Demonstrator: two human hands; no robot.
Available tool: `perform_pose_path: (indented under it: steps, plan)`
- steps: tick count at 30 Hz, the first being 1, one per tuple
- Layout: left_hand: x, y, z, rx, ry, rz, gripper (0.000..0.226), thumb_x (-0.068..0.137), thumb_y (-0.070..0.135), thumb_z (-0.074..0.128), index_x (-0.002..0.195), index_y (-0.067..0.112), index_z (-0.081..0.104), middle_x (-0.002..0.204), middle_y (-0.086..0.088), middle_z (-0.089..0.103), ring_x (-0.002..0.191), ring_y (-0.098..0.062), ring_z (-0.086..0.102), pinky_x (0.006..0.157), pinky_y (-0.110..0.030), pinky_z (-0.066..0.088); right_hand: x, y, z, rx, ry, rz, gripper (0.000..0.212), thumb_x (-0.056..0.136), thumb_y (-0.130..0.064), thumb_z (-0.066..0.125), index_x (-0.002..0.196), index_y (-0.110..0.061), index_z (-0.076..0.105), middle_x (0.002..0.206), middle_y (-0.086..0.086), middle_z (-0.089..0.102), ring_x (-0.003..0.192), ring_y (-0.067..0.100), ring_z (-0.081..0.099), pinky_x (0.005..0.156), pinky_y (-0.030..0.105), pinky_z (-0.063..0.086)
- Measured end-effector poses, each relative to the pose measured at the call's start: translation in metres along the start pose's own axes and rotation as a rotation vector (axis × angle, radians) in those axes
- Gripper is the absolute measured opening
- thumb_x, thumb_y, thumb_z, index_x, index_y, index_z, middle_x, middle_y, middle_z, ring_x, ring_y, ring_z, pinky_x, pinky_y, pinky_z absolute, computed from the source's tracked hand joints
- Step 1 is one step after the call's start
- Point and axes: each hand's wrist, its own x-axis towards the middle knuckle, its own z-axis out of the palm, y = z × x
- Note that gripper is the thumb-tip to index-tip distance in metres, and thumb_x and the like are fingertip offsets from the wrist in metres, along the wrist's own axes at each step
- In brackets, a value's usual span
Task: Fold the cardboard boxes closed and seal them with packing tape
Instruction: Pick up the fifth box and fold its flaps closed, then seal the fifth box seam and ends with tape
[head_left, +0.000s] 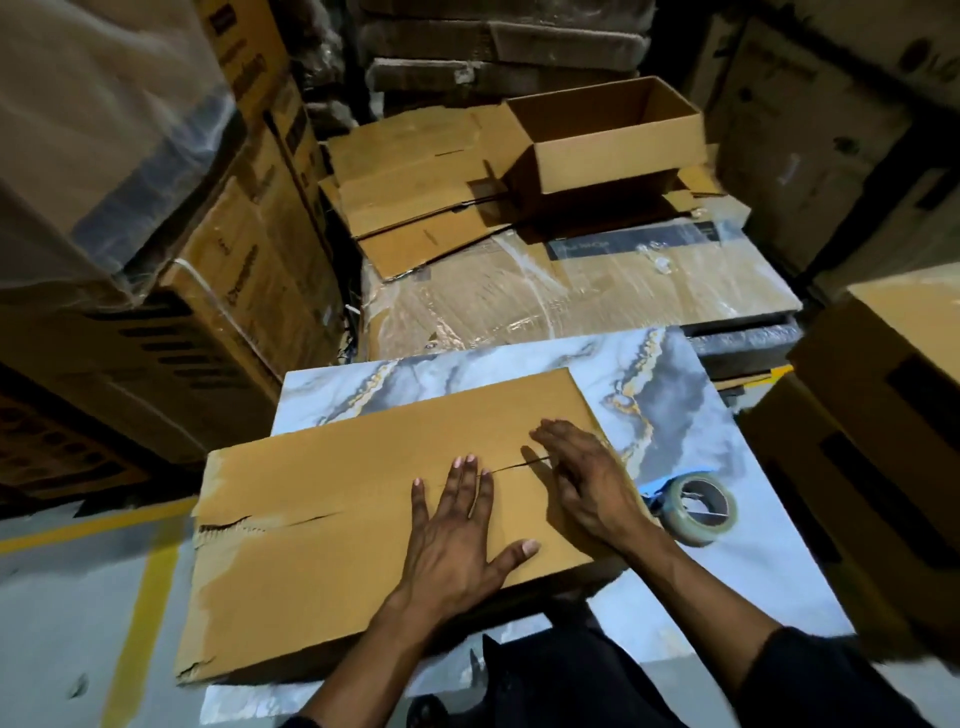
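Both hands' fingers (470, 480) flat on closed box (337, 519), tape roll (698, 509) just beside.

dim warehouse light | glare on shrink-wrap (519, 306) | edges warped, blurred | centre sharp

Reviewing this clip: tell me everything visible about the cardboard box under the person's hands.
The cardboard box is plain brown corrugated board, wide and shallow, lying flat on the marble-patterned table. Its top flaps are folded shut, meeting along a centre seam that still gapes slightly. Glossy tape seems to cover its left end, where the seam edge looks torn and ragged. The left hand presses flat on the near flap; the right hand lies flat across the seam. The tape roll sits just right of it.
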Motion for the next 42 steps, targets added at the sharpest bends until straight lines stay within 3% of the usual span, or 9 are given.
perform_pose_path:
  steps: [3, 6, 10, 13, 20, 27, 32, 37, 42]
  plan:
    - [0.024, 0.036, -0.001, -0.019, -0.007, 0.061, 0.109, 0.089, 0.093, 0.010, 0.167, 0.019, -0.010, 0.172, -0.003, -0.025, 0.156, -0.016, -0.030, 0.122, -0.062, -0.019, -0.002, 0.014, -0.022, 0.100, 0.218, 0.036, 0.056, 0.085, -0.021, 0.044, 0.134, -0.012, 0.067, 0.141, 0.007, 0.063, 0.134, 0.018, 0.054, 0.114, 0.029, 0.041]
    - [0.047, 0.070, -0.003, -0.049, -0.001, 0.065, 0.112, 0.088, 0.094, 0.013, 0.168, 0.018, -0.007, 0.173, -0.002, -0.021, 0.157, -0.015, -0.027, 0.120, -0.065, -0.021, -0.015, 0.054, -0.052, 0.049, 0.335, 0.232, 0.050, 0.087, -0.008, 0.046, 0.132, -0.014, 0.068, 0.134, 0.009, 0.067, 0.124, 0.026, 0.061, 0.101, 0.036, 0.051]
    - [0.070, 0.106, -0.007, -0.082, 0.001, 0.029, 0.118, 0.085, 0.096, 0.013, 0.168, 0.014, -0.001, 0.175, -0.002, -0.015, 0.159, -0.017, -0.022, 0.120, -0.068, -0.019, -0.031, 0.133, -0.085, -0.145, 0.059, 0.609, 0.058, 0.078, 0.000, 0.061, 0.133, -0.019, 0.068, 0.134, 0.011, 0.068, 0.113, 0.034, 0.066, 0.079, 0.032, 0.052]
    - [0.080, 0.125, -0.005, -0.117, 0.024, -0.024, 0.121, 0.083, 0.100, 0.011, 0.169, 0.015, 0.002, 0.175, -0.002, -0.012, 0.160, -0.018, -0.020, 0.120, -0.067, -0.020, -0.044, 0.177, -0.093, -0.278, -0.194, 0.750, 0.067, 0.080, -0.015, 0.068, 0.145, -0.029, 0.058, 0.140, 0.006, 0.065, 0.122, 0.032, 0.061, 0.090, 0.041, 0.055]
    - [0.091, 0.153, 0.005, -0.197, 0.117, -0.195, 0.119, 0.082, 0.098, 0.008, 0.168, 0.015, 0.013, 0.177, -0.001, -0.001, 0.162, -0.016, -0.009, 0.125, -0.060, -0.015, -0.047, 0.222, -0.082, -0.327, -0.409, 0.647, 0.074, 0.079, -0.028, 0.080, 0.148, -0.026, 0.053, 0.139, 0.008, 0.059, 0.123, 0.033, 0.060, 0.094, 0.041, 0.054]
    - [0.106, 0.174, 0.008, -0.338, 0.304, -0.339, 0.074, 0.100, 0.051, 0.053, 0.159, 0.007, 0.041, 0.168, -0.012, 0.035, 0.160, -0.026, 0.022, 0.131, -0.049, 0.003, -0.046, 0.223, -0.074, -0.330, -0.305, 0.605, 0.039, 0.083, -0.018, 0.074, 0.121, -0.021, 0.066, 0.113, 0.008, 0.070, 0.106, 0.032, 0.065, 0.074, 0.034, 0.048]
    - [0.101, 0.173, 0.010, -0.384, 0.313, -0.315, 0.082, 0.098, 0.064, 0.040, 0.162, 0.012, 0.034, 0.169, -0.010, 0.034, 0.161, -0.024, 0.018, 0.130, -0.049, -0.003, -0.054, 0.222, -0.081, -0.286, -0.269, 0.618, 0.019, 0.087, -0.022, 0.070, 0.104, -0.026, 0.064, 0.107, 0.006, 0.069, 0.095, 0.034, 0.064, 0.069, 0.033, 0.041]
    - [0.089, 0.163, -0.004, -0.423, 0.342, -0.249, 0.082, 0.103, 0.072, 0.033, 0.166, 0.020, 0.022, 0.166, -0.007, 0.040, 0.162, -0.018, 0.010, 0.128, -0.051, -0.012, -0.061, 0.199, -0.099, -0.255, -0.140, 0.490, 0.029, 0.084, -0.023, 0.077, 0.106, -0.025, 0.057, 0.106, 0.001, 0.060, 0.092, 0.033, 0.061, 0.067, 0.034, 0.040]
    - [0.080, 0.137, -0.024, -0.538, 0.429, -0.183, 0.070, 0.104, 0.069, 0.039, 0.160, 0.029, 0.038, 0.160, -0.009, 0.049, 0.157, -0.006, 0.019, 0.130, -0.032, 0.002, -0.038, 0.148, -0.134, -0.249, 0.021, 0.378, 0.024, 0.096, -0.023, 0.068, 0.111, -0.021, 0.051, 0.084, 0.008, 0.066, 0.073, 0.037, 0.061, 0.056, 0.041, 0.044]
